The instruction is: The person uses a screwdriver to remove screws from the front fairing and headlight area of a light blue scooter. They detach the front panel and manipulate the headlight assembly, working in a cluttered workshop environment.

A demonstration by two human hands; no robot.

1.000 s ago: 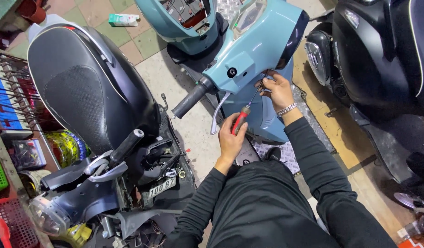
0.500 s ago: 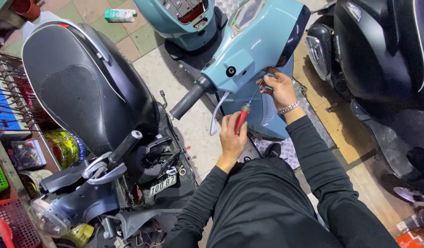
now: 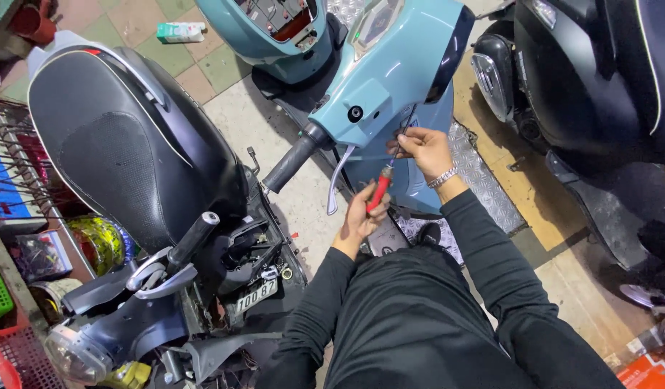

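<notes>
1. Red-handled screwdriver point(image 3: 379, 190) is gripped in the closed left hand point(image 3: 362, 215), just below the light-blue scooter point(image 3: 397, 65), its shaft angled up toward the handlebar cover.
2. Fingers of the right hand point(image 3: 422, 148) are pinched together at the shaft's tip, against the scooter's underside.
3. A black hand grip point(image 3: 293, 160) juts from the scooter's left; a black scooter seat point(image 3: 123, 144) lies farther left.

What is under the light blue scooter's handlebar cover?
Under the light blue scooter's handlebar cover, the right hand guides the red-handled screwdriver held by the left hand. The screwdriver's tip is hidden.
</notes>
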